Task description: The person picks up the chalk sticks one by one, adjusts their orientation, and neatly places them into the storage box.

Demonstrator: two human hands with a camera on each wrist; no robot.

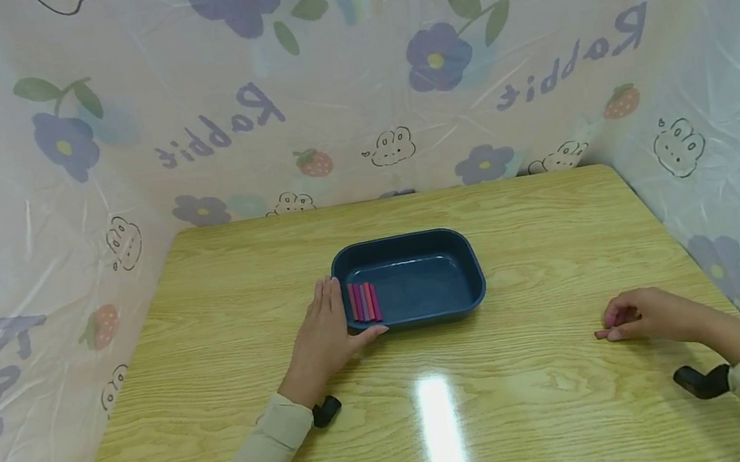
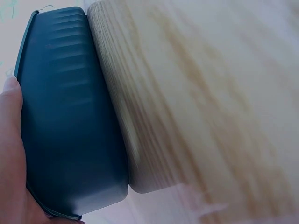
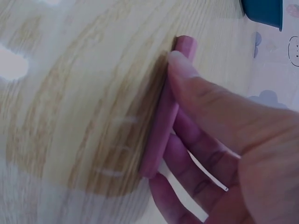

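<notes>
A dark blue rectangular tray (image 1: 438, 317) sits at the middle of the table. Several thin sticks (image 1: 364, 303) in pinks, reds and purples lie side by side at its left end. My left hand (image 1: 323, 327) rests on the tray's left side, fingers straight along the wall and thumb stretched along the front rim. In the left wrist view the fingers touch the edge of the blue tray (image 2: 70, 112). Off to the right, my right hand (image 1: 655, 315) pinches a dusky pink, flat-sided stick (image 3: 161, 126) between thumb and fingers, close over the table top.
The wood-grain table (image 1: 537, 414) has a bright light reflection (image 1: 442, 438) near its front. A printed curtain (image 1: 348, 89) with flowers and rabbits closes off the back and both sides. Black wrist mounts (image 1: 702, 382) sit below each wrist.
</notes>
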